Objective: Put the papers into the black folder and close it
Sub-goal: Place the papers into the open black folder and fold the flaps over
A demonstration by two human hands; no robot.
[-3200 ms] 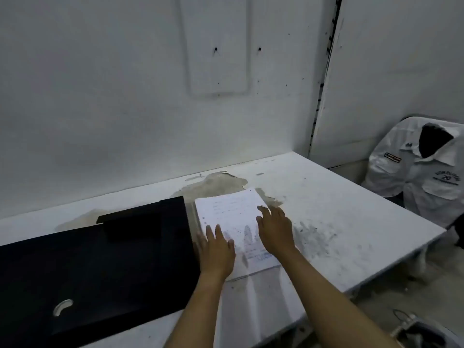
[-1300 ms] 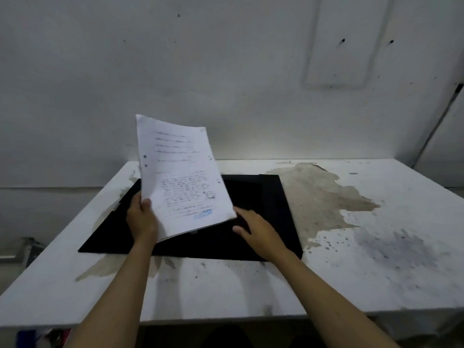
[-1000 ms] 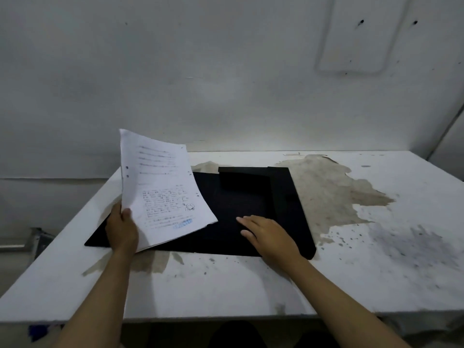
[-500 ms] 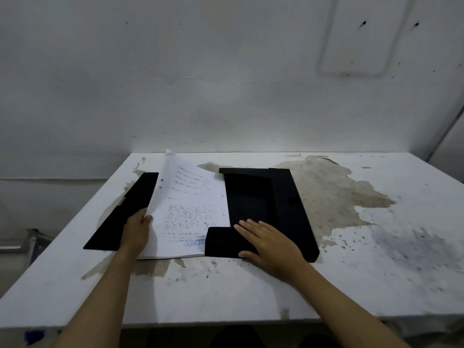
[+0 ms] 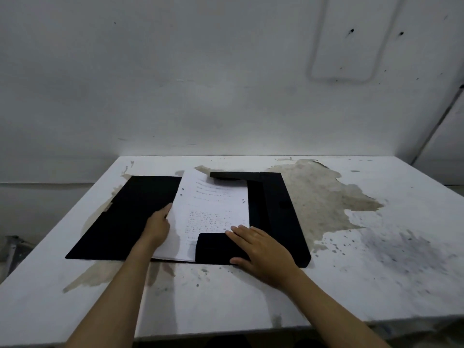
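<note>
Black card makes up the folder (image 5: 130, 217), which lies opened flat on a stained white table (image 5: 376, 285), nearer the table's left edge than its right and closer to the back edge than to the front. Its left cover spreads out bare toward the left edge. Just right of that cover, the left hand (image 5: 157, 228) rests with its fingers extended and held loosely together, the tips touching the left edge of the papers (image 5: 213, 209); it grips nothing. The papers, a thin white stack with lines of writing, lie flat on the right half of the folder, between the left cover and the upright-looking right flap (image 5: 278, 214). A narrow top flap (image 5: 233, 175) sits over their far edge. At their near edge a bottom flap (image 5: 213, 247) is folded up over the sheets, and the right hand (image 5: 263, 249) lies on it palm down, fingers spread flat and pressing, thumb along the folder's front edge. A large brownish patch (image 5: 321, 194) of worn surface runs from the folder toward the right back corner.
</note>
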